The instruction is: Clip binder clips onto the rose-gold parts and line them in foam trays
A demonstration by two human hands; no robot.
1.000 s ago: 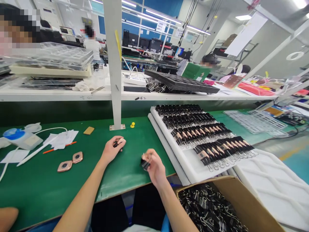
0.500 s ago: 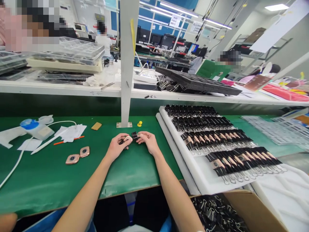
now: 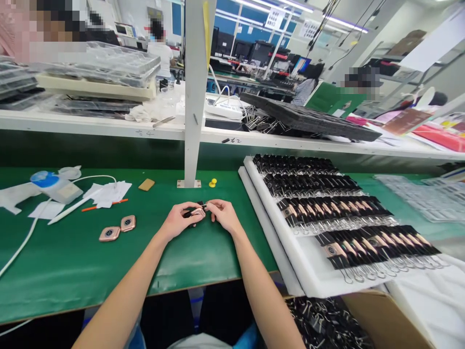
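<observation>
Over the green mat (image 3: 181, 266), my left hand (image 3: 180, 220) is closed around a rose-gold smartwatch case (image 3: 198, 213) that has something black along its side. My right hand (image 3: 222, 214) pinches the wire handles of a black binder clip (image 3: 201, 204), whose body is against the far side of the watch case. Fingers partly hide where clip and case meet. Two more watch cases (image 3: 109, 233) lie on the mat to the left, their round sensor backs facing up.
At right, a white foam tray (image 3: 276, 242) bears rows of clipped watch cases. Below it stands a cardboard box (image 3: 385, 315) of loose clips. A blue-capped bottle (image 3: 60, 186), papers, an orange stick (image 3: 105, 205) and a yellow pin-shaped piece (image 3: 212, 182) lie about. A white post (image 3: 194, 97) rises ahead.
My right hand has brought the binder clip left onto the watch case in my left hand; before, the clip was just apart from it. The view has shifted slightly.
</observation>
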